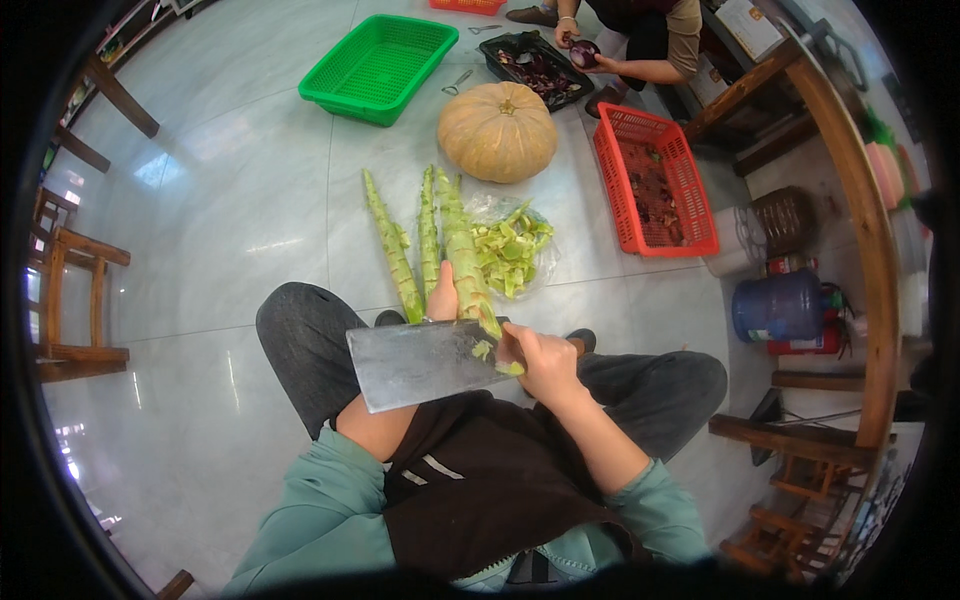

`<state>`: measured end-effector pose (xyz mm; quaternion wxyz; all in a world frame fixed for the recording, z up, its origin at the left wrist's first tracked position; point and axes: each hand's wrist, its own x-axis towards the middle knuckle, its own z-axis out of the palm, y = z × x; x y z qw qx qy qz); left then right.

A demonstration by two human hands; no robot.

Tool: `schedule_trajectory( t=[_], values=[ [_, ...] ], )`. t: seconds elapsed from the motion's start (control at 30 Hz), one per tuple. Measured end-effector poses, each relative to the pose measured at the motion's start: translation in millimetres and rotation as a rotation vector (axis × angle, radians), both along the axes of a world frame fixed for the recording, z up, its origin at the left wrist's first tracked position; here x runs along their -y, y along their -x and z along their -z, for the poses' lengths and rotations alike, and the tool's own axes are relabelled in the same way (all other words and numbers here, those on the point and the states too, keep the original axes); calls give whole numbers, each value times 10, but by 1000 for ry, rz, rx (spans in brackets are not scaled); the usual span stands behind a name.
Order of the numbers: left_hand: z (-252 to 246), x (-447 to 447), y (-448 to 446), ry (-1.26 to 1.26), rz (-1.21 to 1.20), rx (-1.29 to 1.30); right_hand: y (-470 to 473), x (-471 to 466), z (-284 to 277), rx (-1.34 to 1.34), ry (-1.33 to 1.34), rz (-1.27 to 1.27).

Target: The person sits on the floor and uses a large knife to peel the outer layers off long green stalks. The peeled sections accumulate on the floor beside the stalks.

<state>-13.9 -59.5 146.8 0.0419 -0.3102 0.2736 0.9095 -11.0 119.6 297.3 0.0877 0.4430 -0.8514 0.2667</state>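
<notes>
My left hand (442,296) is closed around a thick green celtuce stalk (466,262), thumb along its side. The cleaver hides most of that hand. In my right hand (551,365) is a wide-bladed cleaver (420,365), its blade lying across the stalk's near end. Bits of green peel cling to the blade by my right fingers. Two more celtuce stalks lie on the floor to the left: an outer one (394,247) and a thinner one (428,225). Just right of the held stalk, a heap of green peelings (514,251) rests on a clear plastic bag (551,264).
Beyond the stalks sits a large pumpkin (499,139). A green basket (375,67), a peeler (457,81) and a black tray of purple skins (536,71) lie farther off. Another person holds a purple onion (583,54). A red basket (660,187) and water jug (780,306) stand right.
</notes>
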Motion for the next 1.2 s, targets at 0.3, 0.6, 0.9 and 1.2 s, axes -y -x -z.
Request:
schedule_trajectory(
  t=[0.3, 0.6, 0.9, 1.2],
  values=[
    [-1309, -156, -255, -192, -17, -151, 155, 112, 129, -38, -1, 91],
    [-494, -127, -424, 813, 122, -215, 159, 102, 192, -130, -109, 47],
    [-369, -327, -149, 218, -123, 61, 212, 245, 411, -168, -91, 183],
    [-656, -231, -117, -134, -137, 130, 1104, 306, 813, 440, 237, 474]
  ],
)
